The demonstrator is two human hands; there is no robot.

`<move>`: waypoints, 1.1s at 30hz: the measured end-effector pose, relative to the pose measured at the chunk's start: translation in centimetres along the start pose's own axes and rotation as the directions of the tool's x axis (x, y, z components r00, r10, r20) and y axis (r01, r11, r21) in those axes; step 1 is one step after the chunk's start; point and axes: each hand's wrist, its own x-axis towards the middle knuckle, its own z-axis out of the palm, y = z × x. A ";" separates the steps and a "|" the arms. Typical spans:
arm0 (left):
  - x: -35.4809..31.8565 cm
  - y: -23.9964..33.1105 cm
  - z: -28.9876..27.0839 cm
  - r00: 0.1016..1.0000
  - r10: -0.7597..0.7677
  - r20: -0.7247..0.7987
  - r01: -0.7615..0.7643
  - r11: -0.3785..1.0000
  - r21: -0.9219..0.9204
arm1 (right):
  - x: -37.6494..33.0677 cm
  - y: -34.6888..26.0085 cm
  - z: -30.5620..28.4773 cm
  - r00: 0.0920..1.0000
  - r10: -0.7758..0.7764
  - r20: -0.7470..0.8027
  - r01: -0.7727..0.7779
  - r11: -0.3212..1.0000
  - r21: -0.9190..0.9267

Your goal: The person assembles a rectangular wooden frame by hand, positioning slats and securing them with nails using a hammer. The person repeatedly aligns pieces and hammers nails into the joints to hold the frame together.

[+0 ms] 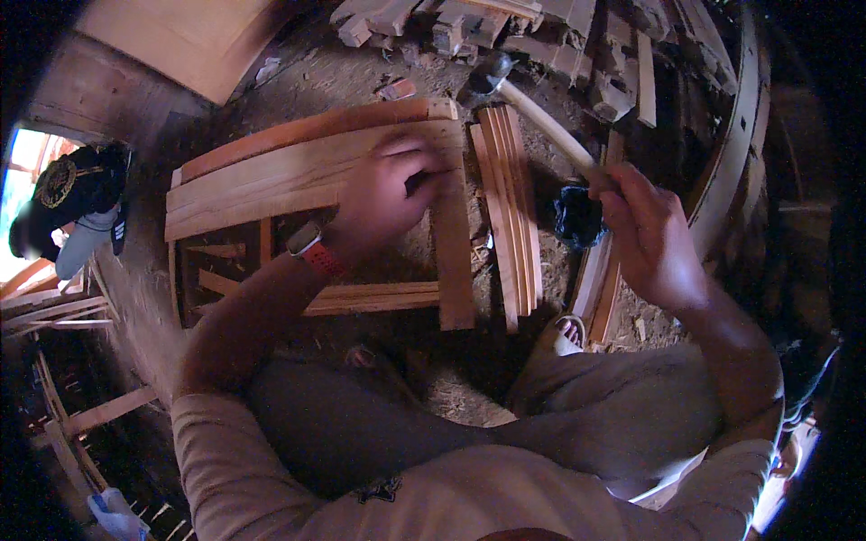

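Observation:
My right hand (654,234) grips the lower end of a hammer (548,119), whose pale wooden handle slants up and left to a dark metal head. The head is raised beyond the corner of a wooden frame (262,187). Over that corner, my left hand (392,185) is bent in a pinch, its fingertips close to the joint of the long plank and a short crosspiece (454,261). Blur and shadow hide whatever the fingertips hold. A watch with a red strap (322,257) is on my left wrist.
Several thin wooden slats (507,216) lie right of the frame, with a dark bundle (577,216) beside them. A pile of timber (577,45) fills the far side. Another person (77,198) is at the far left. My sandalled foot (564,334) stands near the slats.

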 end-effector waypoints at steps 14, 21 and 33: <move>-3.4 -0.9 -19.6 0.792 -0.275 -0.545 0.209 0.961 -0.182 | 2.7 6.1 2.4 0.965 0.258 0.044 -0.255 0.888 0.384; -23.1 -8.5 -25.0 0.362 -0.644 -0.674 0.871 0.490 0.000 | 4.7 3.1 4.4 0.949 0.294 0.115 -0.316 0.886 0.339; -23.7 -13.5 -24.4 0.320 -0.677 -0.662 0.927 0.368 0.072 | 7.5 -1.1 6.8 0.924 0.351 0.154 -0.366 0.927 0.085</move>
